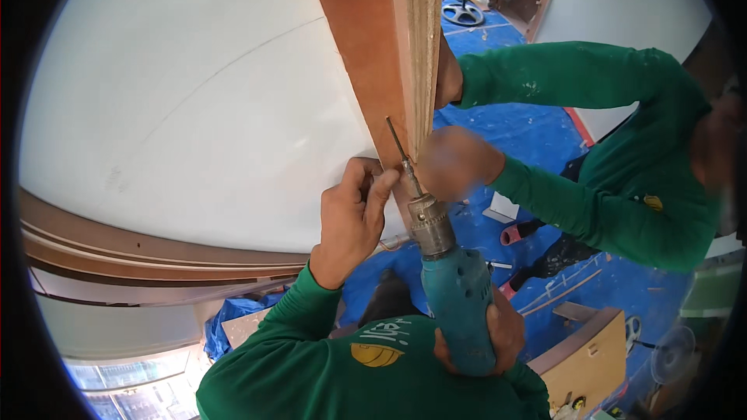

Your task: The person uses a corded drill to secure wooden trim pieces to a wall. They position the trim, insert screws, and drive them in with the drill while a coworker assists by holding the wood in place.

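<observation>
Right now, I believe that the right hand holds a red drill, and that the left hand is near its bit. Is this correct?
Not fully: the drill is teal, not red, as the head view shows. The right hand does hold it, and the left hand is near its bit.

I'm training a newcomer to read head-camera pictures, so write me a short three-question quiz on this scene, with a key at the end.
1. Which hand grips the teal drill?

2. True or false: the drill's bit points toward the top of the picture.

3. What stands on the blue sheeting near the top of the picture?
A) a stepladder
B) a pedestal fan
C) a bucket

Key:
1. The right hand.
2. True.
3. B.
</observation>
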Demonstrator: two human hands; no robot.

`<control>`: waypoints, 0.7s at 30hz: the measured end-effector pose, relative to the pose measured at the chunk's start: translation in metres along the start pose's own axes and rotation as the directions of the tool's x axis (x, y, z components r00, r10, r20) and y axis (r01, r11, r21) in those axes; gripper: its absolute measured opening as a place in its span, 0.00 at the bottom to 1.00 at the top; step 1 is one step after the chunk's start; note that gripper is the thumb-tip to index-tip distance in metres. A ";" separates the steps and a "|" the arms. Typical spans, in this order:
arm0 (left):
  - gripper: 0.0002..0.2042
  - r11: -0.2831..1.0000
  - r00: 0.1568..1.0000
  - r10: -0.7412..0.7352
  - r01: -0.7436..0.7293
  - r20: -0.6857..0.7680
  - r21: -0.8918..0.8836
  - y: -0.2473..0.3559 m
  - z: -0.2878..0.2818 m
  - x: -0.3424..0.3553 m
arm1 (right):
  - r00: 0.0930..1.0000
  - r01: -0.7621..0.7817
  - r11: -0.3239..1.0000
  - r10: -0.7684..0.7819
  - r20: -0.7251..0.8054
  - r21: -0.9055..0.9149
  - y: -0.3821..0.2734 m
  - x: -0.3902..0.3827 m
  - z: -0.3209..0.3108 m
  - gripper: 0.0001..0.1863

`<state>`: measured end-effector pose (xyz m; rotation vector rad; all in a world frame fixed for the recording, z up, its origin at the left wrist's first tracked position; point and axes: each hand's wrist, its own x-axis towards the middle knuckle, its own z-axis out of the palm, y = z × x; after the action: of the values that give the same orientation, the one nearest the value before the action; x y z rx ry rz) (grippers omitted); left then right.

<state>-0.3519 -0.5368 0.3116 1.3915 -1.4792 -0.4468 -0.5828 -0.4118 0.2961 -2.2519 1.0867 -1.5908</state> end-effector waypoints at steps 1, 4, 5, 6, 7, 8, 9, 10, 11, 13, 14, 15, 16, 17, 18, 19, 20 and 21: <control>0.10 1.000 1.000 -0.003 0.003 0.016 -0.006 -0.002 0.000 -0.001 | 1.000 0.009 1.000 -0.008 0.003 -0.014 0.001 0.000 0.000 0.52; 0.09 0.997 0.995 0.076 -0.076 -0.066 -0.003 -0.004 0.008 0.000 | 1.000 0.013 0.999 -0.012 0.010 -0.034 0.000 -0.003 -0.002 0.53; 0.09 0.996 0.993 0.083 -0.084 -0.080 -0.013 -0.004 0.009 0.000 | 1.000 0.013 0.999 -0.012 0.014 -0.036 0.000 -0.004 -0.003 0.53; 0.09 0.995 0.991 0.091 -0.094 -0.094 -0.021 -0.004 0.010 0.000 | 1.000 0.012 0.999 -0.011 0.017 -0.034 0.001 -0.005 -0.002 0.53; 0.09 0.994 0.989 0.100 -0.103 -0.109 -0.029 -0.004 0.011 0.000 | 1.000 0.010 0.999 -0.009 0.026 -0.041 0.001 -0.005 -0.003 0.53; 0.09 0.994 0.989 0.101 -0.104 -0.110 -0.028 -0.005 0.012 0.000 | 0.999 0.010 0.999 -0.008 0.034 -0.052 0.001 -0.004 -0.004 0.52; 0.09 0.994 0.988 0.103 -0.107 -0.111 -0.028 -0.008 0.013 0.001 | 0.999 0.009 0.997 -0.005 0.046 -0.072 -0.001 -0.001 -0.006 0.52; 0.09 0.994 0.988 0.105 -0.109 -0.113 -0.027 -0.009 0.014 0.001 | 0.999 0.010 0.996 -0.006 0.048 -0.085 -0.002 0.001 -0.007 0.52; 0.09 0.994 0.989 0.098 -0.102 -0.109 -0.029 -0.008 0.014 0.001 | 0.999 0.010 0.995 -0.005 0.052 -0.097 -0.002 0.002 -0.007 0.52; 0.09 0.996 0.991 0.082 -0.085 -0.104 -0.029 -0.007 0.012 0.000 | 0.999 0.012 0.995 -0.008 0.043 -0.101 -0.002 -0.001 -0.005 0.52; 0.09 0.996 0.991 0.085 -0.089 -0.103 -0.030 -0.007 0.012 0.001 | 0.999 0.013 0.994 -0.010 0.037 -0.105 -0.001 -0.002 -0.004 0.51; 0.09 0.996 0.991 0.084 -0.088 -0.100 -0.034 -0.007 0.012 0.000 | 0.999 0.011 0.994 -0.007 0.036 -0.111 -0.001 -0.003 -0.003 0.51; 0.09 0.996 0.992 0.083 -0.087 -0.097 -0.037 -0.006 0.012 0.000 | 0.999 0.011 0.992 -0.007 0.034 -0.129 -0.001 -0.003 -0.002 0.51; 0.09 0.995 0.992 0.086 -0.090 -0.095 -0.040 -0.006 0.011 0.001 | 0.999 0.012 0.989 -0.007 0.032 -0.146 -0.001 -0.003 -0.002 0.51; 0.08 0.995 0.991 0.089 -0.094 -0.096 -0.042 -0.006 0.011 0.002 | 0.999 0.018 0.985 -0.013 0.029 -0.173 -0.001 -0.002 -0.001 0.51; 0.08 0.994 0.991 0.093 -0.097 -0.097 -0.045 -0.006 0.011 0.003 | 0.999 0.021 0.983 -0.016 0.029 -0.182 -0.001 0.000 -0.001 0.51; 0.08 0.994 0.990 0.097 -0.102 -0.098 -0.047 -0.007 0.011 0.003 | 0.999 0.021 0.982 -0.015 0.030 -0.190 -0.002 0.001 0.000 0.51; 0.08 0.993 0.990 0.103 -0.108 -0.100 -0.048 -0.009 0.011 0.002 | 0.999 0.018 0.984 -0.013 0.031 -0.178 -0.002 0.003 0.001 0.51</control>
<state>-0.3564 -0.5451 0.3008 1.2685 -1.4440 -0.3450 -0.5808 -0.4124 0.2994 -2.3930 1.2529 -1.5151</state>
